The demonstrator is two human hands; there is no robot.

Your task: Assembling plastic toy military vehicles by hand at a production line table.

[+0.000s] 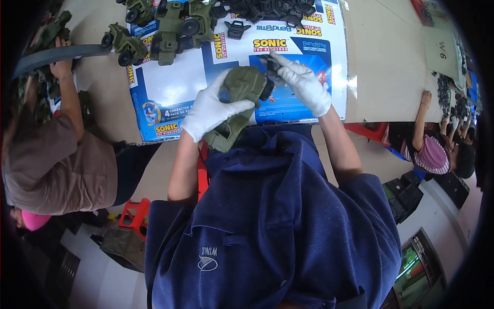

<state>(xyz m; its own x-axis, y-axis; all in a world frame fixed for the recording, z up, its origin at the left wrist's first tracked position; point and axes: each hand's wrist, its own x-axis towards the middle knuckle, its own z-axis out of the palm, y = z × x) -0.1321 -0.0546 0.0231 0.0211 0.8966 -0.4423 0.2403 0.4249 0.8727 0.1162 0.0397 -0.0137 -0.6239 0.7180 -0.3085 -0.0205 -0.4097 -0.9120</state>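
Note:
My left hand (207,112), in a white glove, is wrapped round an olive-green toy military vehicle (244,84). The vehicle is held tilted over the table's near edge, with a black wheel on its right side. Just right of it, my white-gloved right hand (307,85) has its fingers pinched together on a small dark part (268,64). That part is partly covered by the fingers, and its exact kind is unclear. A single black plastic part (236,29) lies on the printed sheet beyond both hands.
Several green toy vehicles (167,38) stand at the far left of the printed cardboard sheet (170,77). Black plastic parts (272,11) are heaped at the far edge. Co-workers sit left and right; one person's arm (69,95) reaches over the table at left, near a grey curved bar (64,53).

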